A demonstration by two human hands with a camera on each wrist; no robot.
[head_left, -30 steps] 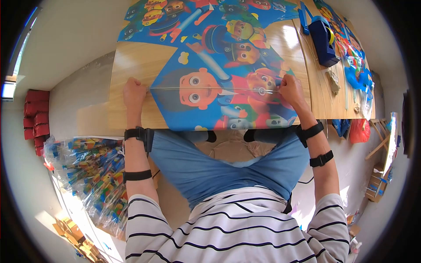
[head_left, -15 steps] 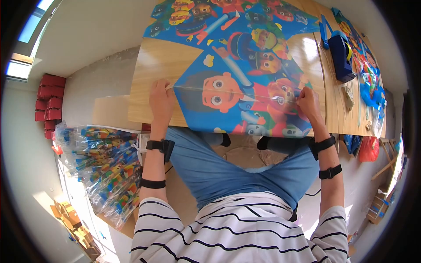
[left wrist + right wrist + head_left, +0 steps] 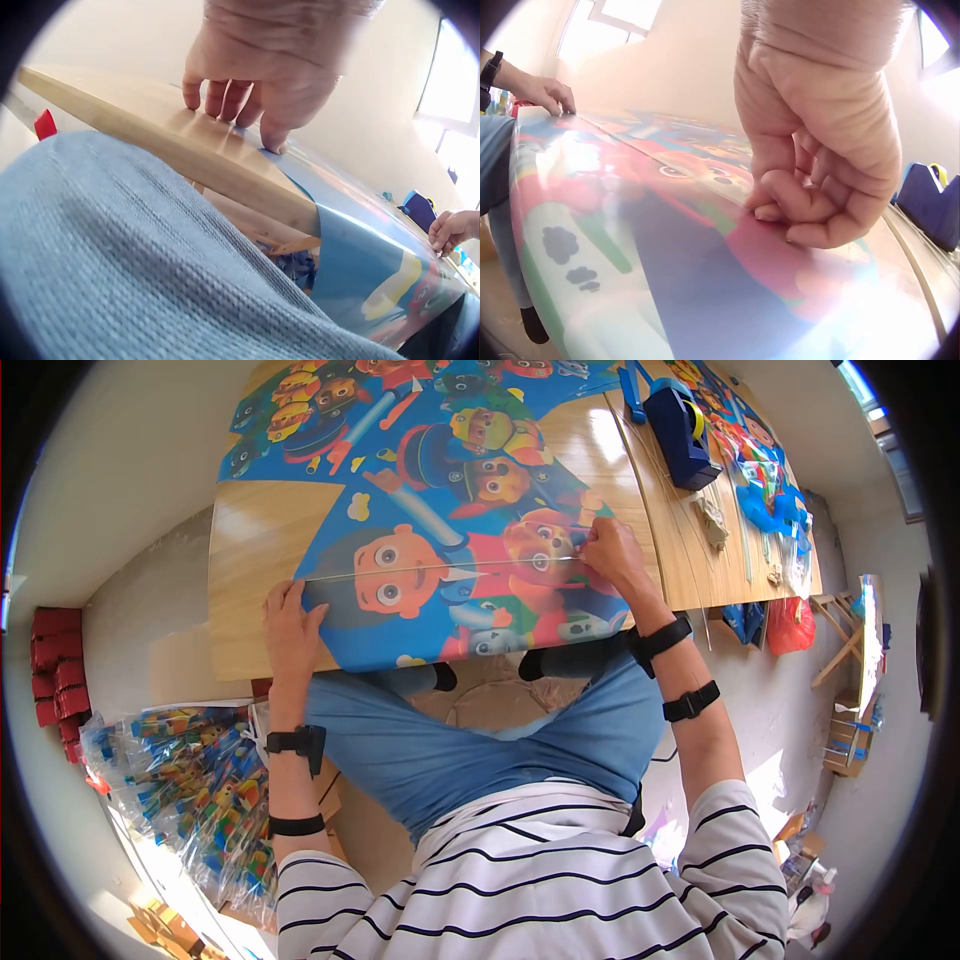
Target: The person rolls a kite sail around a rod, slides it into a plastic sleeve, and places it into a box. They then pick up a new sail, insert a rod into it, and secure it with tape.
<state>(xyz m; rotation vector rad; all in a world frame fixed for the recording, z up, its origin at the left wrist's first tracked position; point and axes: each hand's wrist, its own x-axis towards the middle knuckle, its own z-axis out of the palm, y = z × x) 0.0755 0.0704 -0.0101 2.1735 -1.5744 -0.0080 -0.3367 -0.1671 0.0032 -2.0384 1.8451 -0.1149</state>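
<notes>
A printed cartoon sheet (image 3: 370,630) with a blue ground lies on the wooden table, its near edge hanging over the front. Across it runs a thin pale rod (image 3: 440,567), straight from hand to hand. My right hand (image 3: 612,555) pinches its right end between thumb and bent fingers, close over the sheet. My left hand (image 3: 292,628) rests at the sheet's left corner, by the rod's other end. In the left wrist view its fingers (image 3: 214,101) reach down separately, their tips on the tabletop, and its thumb is at the sheet's edge.
A dark blue tape dispenser (image 3: 680,440) stands at the right, near loose thin sticks and a crumpled blue plastic bag (image 3: 765,510). More printed sheet covers the far side. Plastic-wrapped colourful packs (image 3: 190,800) lie at the lower left, with red boxes (image 3: 58,670) by the wall.
My left hand has gone from a closed grip on the rod's left end to extended fingers set down at the sheet's corner. The right hand keeps its pinch. The head view has shifted.
</notes>
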